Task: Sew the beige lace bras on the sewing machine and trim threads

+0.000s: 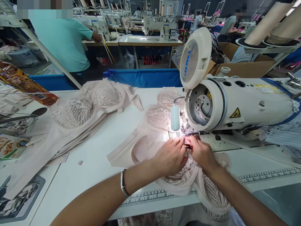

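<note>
Grip clenched: your left hand [170, 156] and right hand [201, 153] pinch the lace bra [185, 175] under the sewing machine [237, 103]; keep it flat and taut.

Pile of lace bras [77, 116], person in teal shirt [63, 40], cardboard box [246, 67], thread cones [268, 22], snack packet [25, 83]

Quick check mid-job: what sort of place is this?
Most likely a garment factory's sewing floor: rows of industrial sewing machines behind, a Juki machine on this table, and stacked lace bra pieces beside it.
</note>
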`<action>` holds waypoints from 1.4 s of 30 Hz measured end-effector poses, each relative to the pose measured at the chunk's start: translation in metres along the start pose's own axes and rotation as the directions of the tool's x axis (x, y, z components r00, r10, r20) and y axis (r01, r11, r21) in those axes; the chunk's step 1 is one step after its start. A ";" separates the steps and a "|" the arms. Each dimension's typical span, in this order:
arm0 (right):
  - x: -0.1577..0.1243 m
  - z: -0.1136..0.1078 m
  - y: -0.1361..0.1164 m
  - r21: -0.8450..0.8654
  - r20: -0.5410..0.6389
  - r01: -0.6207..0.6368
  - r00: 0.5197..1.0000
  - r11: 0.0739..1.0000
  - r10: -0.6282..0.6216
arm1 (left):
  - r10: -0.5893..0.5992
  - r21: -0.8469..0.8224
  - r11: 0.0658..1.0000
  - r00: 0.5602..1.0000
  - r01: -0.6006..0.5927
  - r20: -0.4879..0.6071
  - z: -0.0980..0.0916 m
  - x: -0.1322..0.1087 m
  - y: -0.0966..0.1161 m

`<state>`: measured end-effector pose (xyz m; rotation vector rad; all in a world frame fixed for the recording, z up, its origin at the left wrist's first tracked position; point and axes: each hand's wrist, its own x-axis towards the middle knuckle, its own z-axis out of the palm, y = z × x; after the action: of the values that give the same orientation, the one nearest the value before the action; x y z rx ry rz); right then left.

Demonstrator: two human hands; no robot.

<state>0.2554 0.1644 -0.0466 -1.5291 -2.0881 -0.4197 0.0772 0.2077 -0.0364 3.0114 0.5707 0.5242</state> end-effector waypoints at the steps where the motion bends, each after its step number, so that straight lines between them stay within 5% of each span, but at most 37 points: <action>1: 0.000 -0.002 -0.001 0.013 0.002 0.014 1.000 1.000 -0.014 | -0.002 -0.006 1.000 1.000 0.003 0.007 0.000 0.000 -0.001; 24: -0.006 -0.008 -0.004 0.007 0.002 0.033 0.999 0.999 -0.033 | -0.074 -0.086 0.993 0.994 0.081 0.077 0.000 0.000 -0.008; 42: -0.008 -0.005 0.001 0.007 0.119 -0.069 0.991 0.998 0.067 | -0.119 0.059 0.992 0.990 0.115 0.069 0.000 -0.004 -0.005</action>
<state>0.2597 0.1558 -0.0475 -1.6501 -2.1162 -0.2978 0.0717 0.2110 -0.0382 3.0085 0.7634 0.3973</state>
